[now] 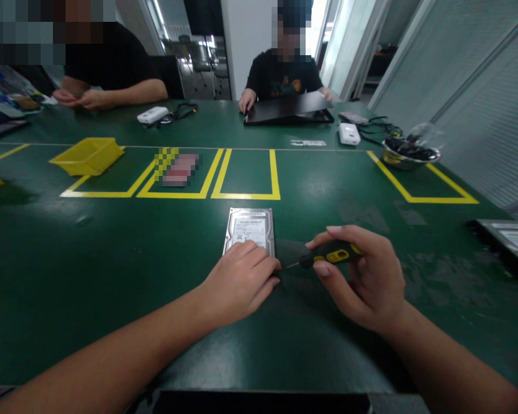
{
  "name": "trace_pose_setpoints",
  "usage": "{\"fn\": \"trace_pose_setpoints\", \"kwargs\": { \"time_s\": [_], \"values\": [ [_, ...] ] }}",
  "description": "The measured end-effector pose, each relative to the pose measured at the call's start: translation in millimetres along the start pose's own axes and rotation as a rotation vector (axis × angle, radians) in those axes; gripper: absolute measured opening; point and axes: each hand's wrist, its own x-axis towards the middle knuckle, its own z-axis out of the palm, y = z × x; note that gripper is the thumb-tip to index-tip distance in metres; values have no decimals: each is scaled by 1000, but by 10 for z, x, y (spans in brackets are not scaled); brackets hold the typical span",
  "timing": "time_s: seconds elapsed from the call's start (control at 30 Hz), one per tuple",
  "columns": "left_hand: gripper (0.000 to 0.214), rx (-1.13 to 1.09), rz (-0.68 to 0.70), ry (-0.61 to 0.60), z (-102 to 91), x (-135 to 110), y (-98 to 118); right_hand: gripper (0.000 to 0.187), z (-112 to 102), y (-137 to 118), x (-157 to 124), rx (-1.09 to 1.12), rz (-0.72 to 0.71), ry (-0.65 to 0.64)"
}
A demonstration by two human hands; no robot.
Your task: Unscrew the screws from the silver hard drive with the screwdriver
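A silver hard drive (250, 227) with a white label lies flat on the green table in front of me. My left hand (244, 282) covers its near end, fingers bent over its right edge. My right hand (362, 276) is closed on a black and yellow screwdriver (334, 255), held almost level. Its thin shaft points left, and the tip ends by my left fingertips at the drive's near right corner. Whether the tip touches a screw is hidden.
Yellow tape outlines cross the table (112, 241). A yellow bin (90, 156) stands left, a metal bowl (408, 158) of dark items right, more drives (511, 244) at the right edge. Two people sit opposite; one holds a black panel (289, 109). White adapters (349, 133) with cables lie there.
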Motion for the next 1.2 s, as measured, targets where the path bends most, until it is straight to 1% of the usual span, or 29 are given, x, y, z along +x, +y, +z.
{"fn": "trace_pose_setpoints", "kwargs": {
  "time_s": [0.27, 0.6, 0.73, 0.83, 1.0, 1.2],
  "values": [
    [16, -12, -14, 29, 3, 7, 2, 59, -6, -3, 9, -21, 1, 5],
    [16, -5, -36, 45, -7, -4, 10, 51, -43, -48, 63, -55, -17, 12],
    [15, -10, -46, 35, -13, -7, 14, 52, -61, -67, 86, -42, -28, 4],
    [13, -24, -52, 35, -11, -5, 11, 54, -71, -77, 110, -71, -43, 27],
    [9, -62, -83, 52, -3, -3, 9, 61, -77, -73, 134, -53, 0, 41],
    [8, -90, -90, 59, -5, -9, 16, 61, -69, -63, 122, -13, 36, 45]
  ]
}}
